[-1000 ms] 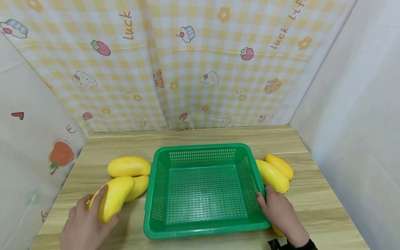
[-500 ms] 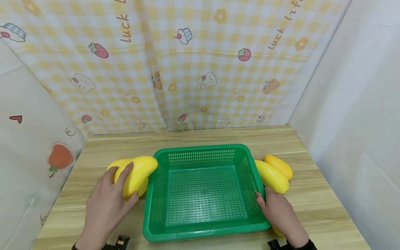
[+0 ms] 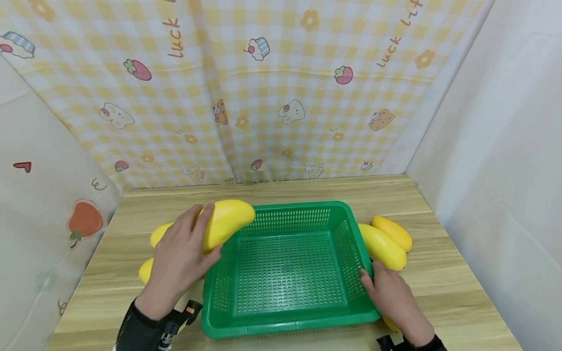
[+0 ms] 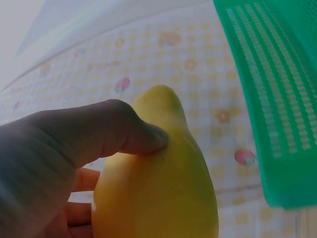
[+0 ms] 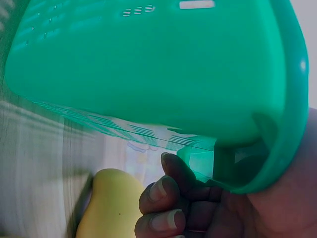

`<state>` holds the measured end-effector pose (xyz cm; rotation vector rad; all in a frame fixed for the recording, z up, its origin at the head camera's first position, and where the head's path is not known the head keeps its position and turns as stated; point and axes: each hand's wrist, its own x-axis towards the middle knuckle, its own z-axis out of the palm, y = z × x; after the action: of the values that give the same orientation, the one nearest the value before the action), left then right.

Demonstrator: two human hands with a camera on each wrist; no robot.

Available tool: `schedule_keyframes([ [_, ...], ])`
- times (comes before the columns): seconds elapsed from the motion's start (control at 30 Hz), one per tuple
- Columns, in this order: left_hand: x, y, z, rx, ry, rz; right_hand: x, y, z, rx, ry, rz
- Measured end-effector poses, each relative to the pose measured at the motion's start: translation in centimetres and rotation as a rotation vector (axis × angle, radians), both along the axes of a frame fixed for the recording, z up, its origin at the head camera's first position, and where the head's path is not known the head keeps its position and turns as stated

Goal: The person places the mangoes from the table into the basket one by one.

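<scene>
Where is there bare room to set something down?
Bare: inside the green basket; the table behind it, up to the patterned cloth; table between the rightmost fruits and white side panel. Crowded: the basket's left, where the left hand holds a yellow fruit near others, and its right rim, gripped by the right hand beside those fruits.

Left fingers curved, thumb opposing — wrist angled inward; right fingers curled.

This is a screened-off nook; whether it stands in a home or a studio cannot be told. A wood-grain tabletop meets a yellow-checked backdrop (printed with strawberries and cupcakes), and pale side panels flank both edges.
</scene>
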<state>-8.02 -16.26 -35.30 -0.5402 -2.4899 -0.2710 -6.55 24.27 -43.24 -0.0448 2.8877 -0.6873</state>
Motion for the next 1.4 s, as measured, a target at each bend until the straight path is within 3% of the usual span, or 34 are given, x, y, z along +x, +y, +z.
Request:
schedule_keyframes([
  [0.33,-3.2,3.3,0.2,-0.063,-0.075,-0.160,-0.1,0.2,0.1,-0.014,-0.019,-0.001],
  [0.53,-4.8,4.7,-0.4,-0.118,-0.118,-0.214,-0.1,0.2,0.0,-0.020,-0.029,-0.003],
  [0.8,-6.1,6.1,-2.0,-0.204,-0.197,-0.266,-0.1,0.1,-0.1,-0.027,-0.020,0.001],
  [0.97,-6.8,6.7,-3.0,-0.243,-0.263,-0.280,-0.2,0.1,0.0,-0.027,-0.020,0.006],
  [1.23,-7.1,7.6,-4.7,-0.297,-0.441,-0.242,-0.2,0.1,0.1,-0.028,-0.026,0.009],
  [1.4,-7.3,8.0,-5.7,-0.373,-0.453,-0.223,-0.2,0.1,0.2,-0.028,-0.029,0.006],
])
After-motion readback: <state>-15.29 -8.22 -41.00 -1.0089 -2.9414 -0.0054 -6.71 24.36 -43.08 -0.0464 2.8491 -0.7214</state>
